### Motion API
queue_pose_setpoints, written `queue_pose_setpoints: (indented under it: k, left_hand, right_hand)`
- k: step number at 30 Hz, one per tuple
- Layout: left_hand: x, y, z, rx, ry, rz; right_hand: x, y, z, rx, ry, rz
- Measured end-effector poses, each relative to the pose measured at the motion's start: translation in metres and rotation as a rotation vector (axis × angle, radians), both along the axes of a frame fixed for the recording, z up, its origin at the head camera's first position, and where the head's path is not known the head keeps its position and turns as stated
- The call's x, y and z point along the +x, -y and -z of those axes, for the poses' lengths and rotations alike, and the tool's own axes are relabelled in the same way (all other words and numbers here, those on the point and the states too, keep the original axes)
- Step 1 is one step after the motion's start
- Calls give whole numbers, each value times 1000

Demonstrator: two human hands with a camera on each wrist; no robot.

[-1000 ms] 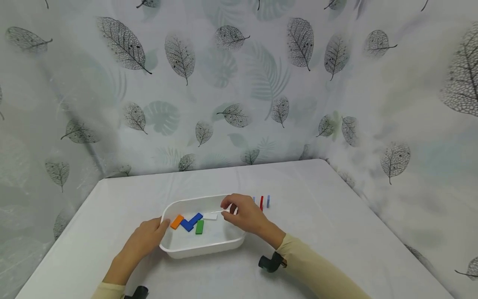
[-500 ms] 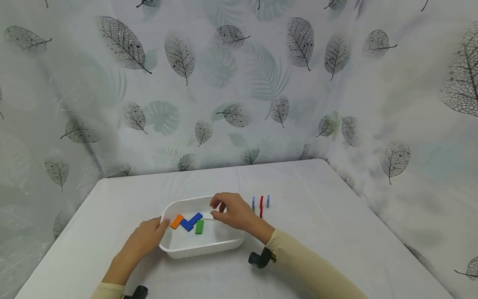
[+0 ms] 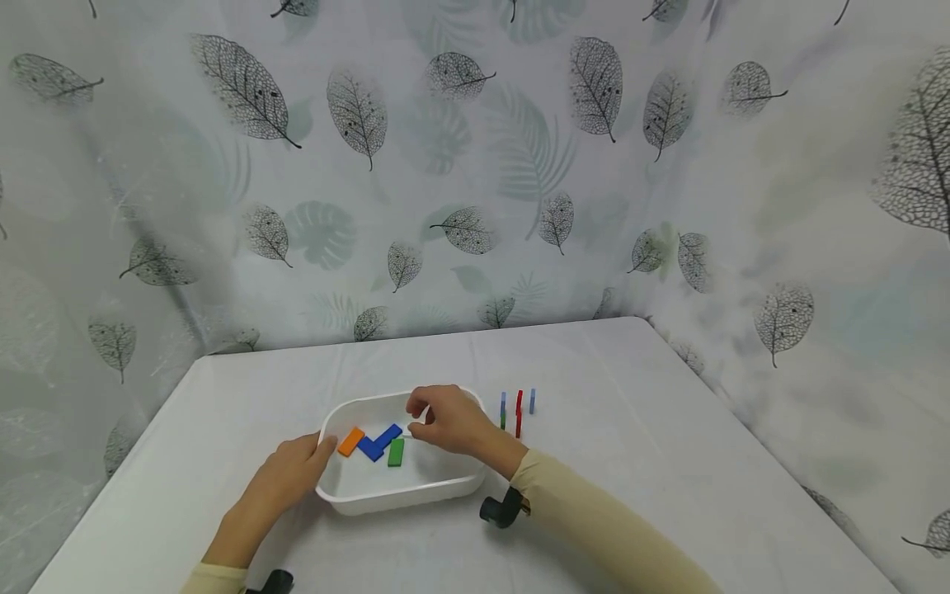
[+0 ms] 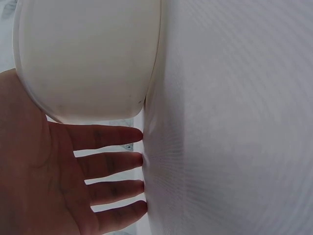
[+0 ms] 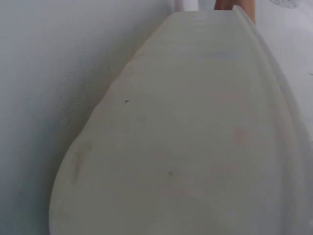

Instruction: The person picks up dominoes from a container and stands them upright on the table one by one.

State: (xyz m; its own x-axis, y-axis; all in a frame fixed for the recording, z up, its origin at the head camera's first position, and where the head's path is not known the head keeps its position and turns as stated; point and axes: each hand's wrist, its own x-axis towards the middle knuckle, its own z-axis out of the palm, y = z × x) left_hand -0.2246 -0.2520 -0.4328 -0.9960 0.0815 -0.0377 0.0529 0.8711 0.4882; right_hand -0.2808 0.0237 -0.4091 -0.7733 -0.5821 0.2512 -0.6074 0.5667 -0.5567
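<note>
A white tray (image 3: 349, 410) sits on the white table; its outer wall fills the left wrist view (image 4: 88, 58) and the right wrist view (image 5: 195, 147). Inside lie an orange block (image 3: 351, 440), two crossed blue blocks (image 3: 378, 440) and a green block (image 3: 397, 451). My left hand (image 3: 293, 470) rests open against the tray's left side, its straight fingers (image 4: 112, 161) touching the tablecloth. My right hand (image 3: 444, 422) reaches into the tray with curled fingers, and thumb and forefinger pinch where a white block lay. That block is almost wholly hidden beneath it.
Right of the tray, a few thin blocks stand in a short row on the table: blue (image 3: 503, 402), red (image 3: 519, 404) and pale blue (image 3: 532, 401). Leaf-print curtains close in the back and both sides. A black wrist mount (image 3: 499, 510) hangs under my right forearm.
My right hand has moved left from the tray's right rim into the tray and now covers the white block. The left hand and the tray have stayed still.
</note>
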Motion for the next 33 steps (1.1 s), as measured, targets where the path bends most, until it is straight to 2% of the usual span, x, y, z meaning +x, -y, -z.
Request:
queue_pose_setpoints:
  k: [8,16,28,33]
  left_hand:
    - [-1,1,1,0,7,0]
    - [-1,2,4,8,-6,12]
    - [-1,2,4,7,-4,-1]
    - [-1,2,4,4,3,-5]
  right_hand:
    - [0,12,0,53,26,31]
    - [-5,20,4,114,23,20]
    - [-12,28,9,224,20,93]
    - [-16,28,16,228,33,109]
